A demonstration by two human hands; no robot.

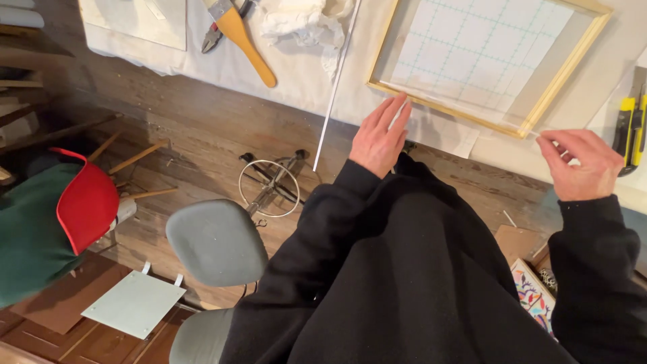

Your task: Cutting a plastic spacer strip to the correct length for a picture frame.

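Note:
A light wooden frame [554,85] lies on the white-covered table, with a pale gridded sheet [472,47] inside it. My left hand [381,138] lies flat with fingers together, its fingertips touching the frame's near edge. My right hand [583,162] hovers by the frame's near right corner, thumb and fingers pinched on a thin, clear strip that is hard to make out. Both arms wear black sleeves.
A wooden-handled brush [244,40], pliers [214,35], crumpled white cloth [300,23] and a thin white rod [335,84] lie on the table. A yellow utility knife [630,125] sits at right. Below stand a grey stool [216,243], a red chair [86,202] and a pale panel [135,305].

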